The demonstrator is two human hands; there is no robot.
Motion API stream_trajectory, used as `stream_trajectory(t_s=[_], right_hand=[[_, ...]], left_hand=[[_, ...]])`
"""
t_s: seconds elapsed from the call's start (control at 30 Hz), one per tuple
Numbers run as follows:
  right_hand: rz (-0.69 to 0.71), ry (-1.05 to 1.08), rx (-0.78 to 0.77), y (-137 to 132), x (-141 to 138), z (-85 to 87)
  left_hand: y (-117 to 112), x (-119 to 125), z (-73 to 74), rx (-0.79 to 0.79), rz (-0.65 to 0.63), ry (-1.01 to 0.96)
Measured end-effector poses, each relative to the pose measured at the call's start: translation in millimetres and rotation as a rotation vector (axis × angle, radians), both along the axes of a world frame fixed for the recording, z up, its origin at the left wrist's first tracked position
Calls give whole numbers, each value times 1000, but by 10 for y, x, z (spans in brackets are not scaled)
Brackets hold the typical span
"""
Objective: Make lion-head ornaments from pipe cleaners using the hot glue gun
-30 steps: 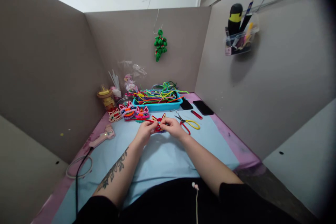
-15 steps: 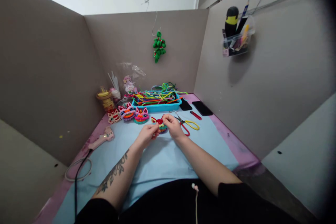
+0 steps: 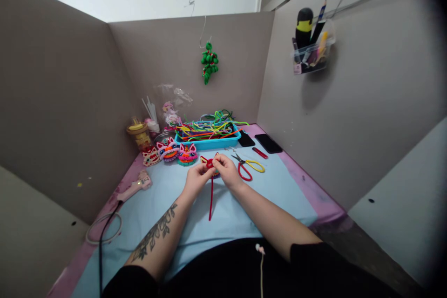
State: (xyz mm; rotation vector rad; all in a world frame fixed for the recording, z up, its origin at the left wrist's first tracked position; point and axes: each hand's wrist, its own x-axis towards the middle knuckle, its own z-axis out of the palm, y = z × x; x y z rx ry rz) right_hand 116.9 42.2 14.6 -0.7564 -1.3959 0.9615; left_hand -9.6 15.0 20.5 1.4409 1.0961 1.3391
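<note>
Both hands are pinched together over the middle of the table. My left hand (image 3: 196, 178) grips a red pipe cleaner (image 3: 211, 200) between thumb and fingers, and its loose end hangs down toward me. Closed on the upper part of that same strand is my right hand (image 3: 226, 170); a red bend shows between the fingertips. Right behind the fingers lies a small multicoloured animal-head craft (image 3: 216, 173), mostly covered by the hands, with one ear showing. Scissors (image 3: 241, 161) with red and yellow handles lie spread just right of my right hand.
A blue tray (image 3: 209, 143) of colourful pipe cleaners stands behind the hands. Left of it are several finished animal heads (image 3: 187, 155) and a lidded cup (image 3: 138, 134). A pink glue gun (image 3: 136, 187) lies left, a phone (image 3: 268, 143) and red cutter (image 3: 260, 152) right.
The red pipe cleaner now hangs down below my hands, where no strand showed before. My hands have stayed close together, with the fingers shifted slightly. The view has turned a little.
</note>
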Motion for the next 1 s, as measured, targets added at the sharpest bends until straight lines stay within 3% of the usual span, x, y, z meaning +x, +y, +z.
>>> stream_trajectory(t_s=[0.17,0.43,0.7,0.83,1.0], right_hand=[[-18,40,53,23,14,-10],[-4,-18,14,16,74,16],[-147,-225,393,-50,110,68],[-217,-352,561,-2,185,27],[-236,-464,718,49,267,-4]], left_hand=[[-15,11,44,-81,-29,-179],[0,-34,83,-97,-25,-94],[18,-34,59,-397,-179,-424],[13,-55,66,-360,-183,-375],[13,-51,68,-236,-84,-208]])
